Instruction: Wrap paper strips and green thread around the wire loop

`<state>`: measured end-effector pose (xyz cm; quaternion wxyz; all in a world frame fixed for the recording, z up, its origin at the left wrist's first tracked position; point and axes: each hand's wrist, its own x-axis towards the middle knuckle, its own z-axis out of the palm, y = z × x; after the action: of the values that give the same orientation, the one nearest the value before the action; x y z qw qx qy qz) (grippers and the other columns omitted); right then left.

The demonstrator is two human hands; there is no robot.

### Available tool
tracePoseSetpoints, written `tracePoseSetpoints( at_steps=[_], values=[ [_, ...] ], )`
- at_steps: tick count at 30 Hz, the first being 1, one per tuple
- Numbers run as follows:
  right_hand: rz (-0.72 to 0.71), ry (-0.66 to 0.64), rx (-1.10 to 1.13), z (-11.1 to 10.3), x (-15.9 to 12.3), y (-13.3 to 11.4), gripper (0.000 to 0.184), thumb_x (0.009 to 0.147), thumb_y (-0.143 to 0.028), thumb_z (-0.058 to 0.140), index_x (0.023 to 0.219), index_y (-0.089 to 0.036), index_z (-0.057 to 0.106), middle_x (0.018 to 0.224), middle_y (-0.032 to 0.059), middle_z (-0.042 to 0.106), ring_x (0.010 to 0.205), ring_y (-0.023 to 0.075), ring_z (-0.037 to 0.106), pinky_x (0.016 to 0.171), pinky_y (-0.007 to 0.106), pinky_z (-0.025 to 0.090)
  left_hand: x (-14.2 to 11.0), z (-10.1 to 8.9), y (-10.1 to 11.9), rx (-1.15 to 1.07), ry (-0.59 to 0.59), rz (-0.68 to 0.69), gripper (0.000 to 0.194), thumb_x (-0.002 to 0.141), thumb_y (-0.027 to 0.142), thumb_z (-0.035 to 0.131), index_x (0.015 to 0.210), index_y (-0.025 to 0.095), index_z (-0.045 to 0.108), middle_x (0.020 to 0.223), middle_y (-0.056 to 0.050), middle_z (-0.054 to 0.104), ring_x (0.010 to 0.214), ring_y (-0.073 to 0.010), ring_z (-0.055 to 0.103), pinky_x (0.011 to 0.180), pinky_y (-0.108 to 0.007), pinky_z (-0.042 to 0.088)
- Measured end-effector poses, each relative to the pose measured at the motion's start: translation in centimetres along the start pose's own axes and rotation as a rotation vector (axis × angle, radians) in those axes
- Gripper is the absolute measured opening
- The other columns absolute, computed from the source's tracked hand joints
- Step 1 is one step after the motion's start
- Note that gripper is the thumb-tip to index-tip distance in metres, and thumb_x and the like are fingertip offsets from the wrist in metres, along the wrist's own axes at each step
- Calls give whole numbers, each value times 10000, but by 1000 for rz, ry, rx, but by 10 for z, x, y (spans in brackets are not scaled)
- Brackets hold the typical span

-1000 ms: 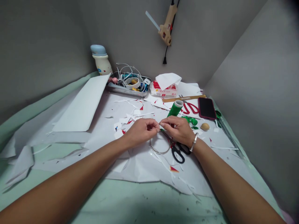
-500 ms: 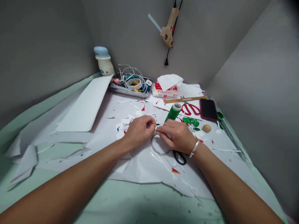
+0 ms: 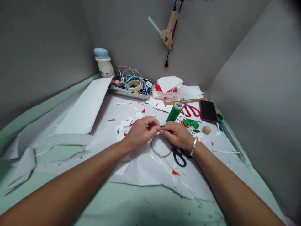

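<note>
My left hand point(image 3: 141, 131) and my right hand point(image 3: 177, 134) meet over the paper-covered table, both pinched at the top of a thin wire ring point(image 3: 161, 146). A short green strip shows between the fingertips, at the ring's upper edge. The ring hangs down toward me and rests on white paper. A green tape roll point(image 3: 174, 112) stands just behind my right hand. Black-handled scissors point(image 3: 180, 157) lie under my right wrist, which wears a silver bangle.
Red-handled scissors point(image 3: 191, 110), a wooden ruler point(image 3: 185, 101), a dark red phone point(image 3: 208, 111) and green cut-outs point(image 3: 191, 123) lie at the right. A metal tray point(image 3: 131, 86) of cables and tape, a tissue pack point(image 3: 166, 91) and a bottle point(image 3: 103, 62) stand behind. A glue gun point(image 3: 168, 28) hangs on the wall.
Both hands stay pinched on the ring's top while the fingers shift slightly. The right hand has drawn back a little, uncovering the black scissors' handles.
</note>
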<state>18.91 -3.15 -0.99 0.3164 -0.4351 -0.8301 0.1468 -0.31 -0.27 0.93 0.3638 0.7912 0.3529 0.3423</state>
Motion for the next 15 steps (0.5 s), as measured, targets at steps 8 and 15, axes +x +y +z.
tracePoseSetpoints(
  at_steps=[8,15],
  values=[
    [-116,180,-174,-4,1,-15,145,891,-209,533,878,-184,675,752,36,669,706,160,546,694,288,430,-1,3,-7,286,-27,91,121,803,180,513,774,178,631,751,-8,624,704,-147,538,726,-307,419],
    [80,155,0,-1,2,2,165,894,-217,536,825,-191,684,767,21,682,728,145,601,697,263,445,-2,1,0,54,-78,59,114,815,190,514,810,181,628,832,-12,637,749,-135,573,673,-250,442]
  ],
)
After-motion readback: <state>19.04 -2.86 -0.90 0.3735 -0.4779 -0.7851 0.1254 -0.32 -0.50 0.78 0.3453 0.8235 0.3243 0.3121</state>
